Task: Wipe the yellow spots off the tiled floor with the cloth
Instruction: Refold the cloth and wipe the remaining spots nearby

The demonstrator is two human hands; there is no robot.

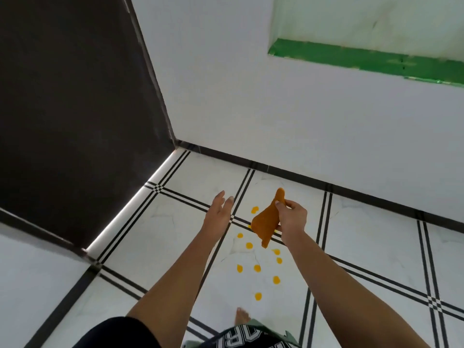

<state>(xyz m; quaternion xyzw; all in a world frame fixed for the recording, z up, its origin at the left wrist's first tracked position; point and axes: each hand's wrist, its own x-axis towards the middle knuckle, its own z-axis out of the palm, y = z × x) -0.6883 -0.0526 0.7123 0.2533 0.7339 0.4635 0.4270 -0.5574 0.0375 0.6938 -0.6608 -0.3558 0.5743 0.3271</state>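
From the head view, both my bare arms reach forward over the white tiled floor [364,247], which is crossed by thin black double lines. My right hand [292,218] is closed in a pinch: thumb and fingertips hold the upper part of a soft orange cloth [266,223]. That grip is tight on the fabric, and the rest of the cloth hangs loose below my fingers, narrowing to a tip that dangles above the floor without touching it, as far as I can tell. A short end of the cloth sticks up above my fingers.

My left hand [218,212] is open and holds nothing; its fingers are stretched forward and close together, palm turned toward the cloth, near it but apart from it.

The small round yellow spots [257,268] lie scattered on the floor between and below my hands, most of them on one white tile and a few near the black lines under the hanging cloth. One spot sits just left of the cloth's upper part.

My bare foot [242,316] stands on the tile just below the lowest spot. A white wall with a black skirting and a green-edged recess [364,59] rises ahead, a dark panel [75,96] on the left.
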